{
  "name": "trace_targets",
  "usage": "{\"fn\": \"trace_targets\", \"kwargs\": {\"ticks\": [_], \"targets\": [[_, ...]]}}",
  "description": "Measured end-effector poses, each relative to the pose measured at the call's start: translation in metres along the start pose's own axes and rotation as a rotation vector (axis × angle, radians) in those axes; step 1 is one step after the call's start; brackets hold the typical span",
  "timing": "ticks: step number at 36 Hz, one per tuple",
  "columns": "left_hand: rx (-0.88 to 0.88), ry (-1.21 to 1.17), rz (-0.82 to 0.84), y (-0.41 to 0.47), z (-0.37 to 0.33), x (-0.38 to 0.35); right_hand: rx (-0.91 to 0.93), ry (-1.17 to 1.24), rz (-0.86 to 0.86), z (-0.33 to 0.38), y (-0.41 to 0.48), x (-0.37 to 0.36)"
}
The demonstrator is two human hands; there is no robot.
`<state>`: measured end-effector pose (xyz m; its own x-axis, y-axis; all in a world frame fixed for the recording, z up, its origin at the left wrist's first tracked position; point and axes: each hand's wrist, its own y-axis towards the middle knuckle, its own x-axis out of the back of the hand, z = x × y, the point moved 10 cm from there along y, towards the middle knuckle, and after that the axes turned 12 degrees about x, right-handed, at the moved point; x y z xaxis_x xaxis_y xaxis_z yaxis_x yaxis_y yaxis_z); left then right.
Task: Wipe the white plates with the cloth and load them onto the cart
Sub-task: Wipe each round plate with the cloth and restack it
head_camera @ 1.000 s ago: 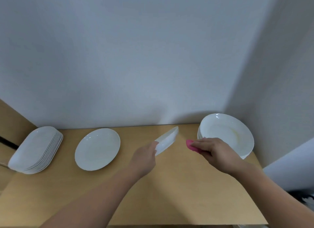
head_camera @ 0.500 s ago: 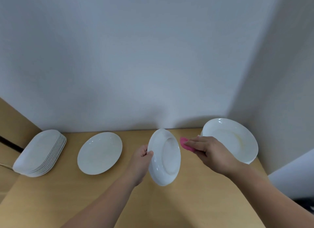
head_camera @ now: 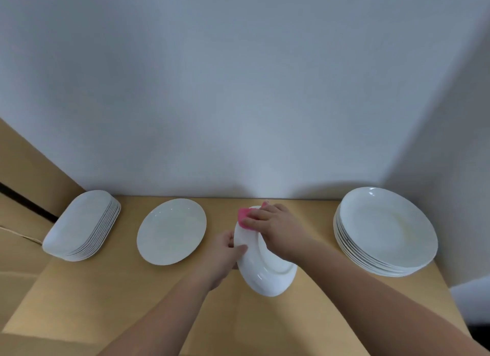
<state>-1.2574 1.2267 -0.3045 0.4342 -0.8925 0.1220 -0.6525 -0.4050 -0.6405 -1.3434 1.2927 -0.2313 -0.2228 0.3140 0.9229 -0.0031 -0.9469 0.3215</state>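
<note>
- Left hand [head_camera: 225, 252]: pinches the left rim of the held plate [head_camera: 267, 273], with the thumb on the face turned to the camera and the fingers behind it.
- Right hand [head_camera: 278, 231]: holds the pink cloth [head_camera: 243, 217] bunched under its fingers and presses it to the plate's upper rim. The thumb is hidden.
- Held plate: tilted on edge over the table [head_camera: 127, 302], between both hands, foot ring toward the camera. Whether its lower edge touches the table cannot be told.
- Handling, as judged: glazed ceramic, rigid, moderately heavy, smooth enough to slip, breakable if dropped. Grip at the rim, thumb opposing fingers. Direct wiping pressure against the supporting hand.
- Cloth: soft, so it should conform to the rim.
- Surface: a single plate [head_camera: 171, 231] lies left of the hands. A stack of oval dishes [head_camera: 79, 228] sits far left. A stack of round plates [head_camera: 384, 233] stands at right, near the table edge.
- Room: a plain wall [head_camera: 238, 90] behind, with a corner at right. No cart can be identified.
</note>
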Motion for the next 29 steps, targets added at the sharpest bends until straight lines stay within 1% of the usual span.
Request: {"fn": "trace_targets", "kwargs": {"ticks": [2, 4, 9, 11, 16, 19, 23, 29], "targets": [[0.014, 0.012, -0.022, 0.002, 0.004, 0.003, -0.005, 0.039, 0.143, -0.003, 0.007, -0.025], [0.026, 0.025, -0.043, 0.004, 0.008, 0.006, -0.029, 0.098, 0.23, -0.007, 0.009, -0.043], [0.013, 0.064, -0.058, 0.006, 0.011, 0.011, -0.075, 0.211, 0.274, -0.021, 0.015, -0.054], [0.013, 0.061, -0.07, 0.006, 0.012, 0.012, -0.126, 0.262, 0.276, -0.029, 0.017, -0.057], [0.047, 0.048, -0.089, 0.009, 0.018, 0.015, -0.346, 0.433, 0.236, -0.059, 0.006, -0.064], [0.065, 0.027, -0.099, 0.011, 0.024, 0.018, -0.482, 0.511, 0.19, -0.081, -0.008, -0.069], [0.09, -0.019, -0.114, 0.012, 0.033, 0.021, -0.658, 0.622, 0.185, -0.101, -0.036, -0.085], [0.126, -0.086, -0.128, 0.014, 0.041, 0.023, -0.753, 0.774, 0.089, -0.102, -0.055, -0.092]]}}
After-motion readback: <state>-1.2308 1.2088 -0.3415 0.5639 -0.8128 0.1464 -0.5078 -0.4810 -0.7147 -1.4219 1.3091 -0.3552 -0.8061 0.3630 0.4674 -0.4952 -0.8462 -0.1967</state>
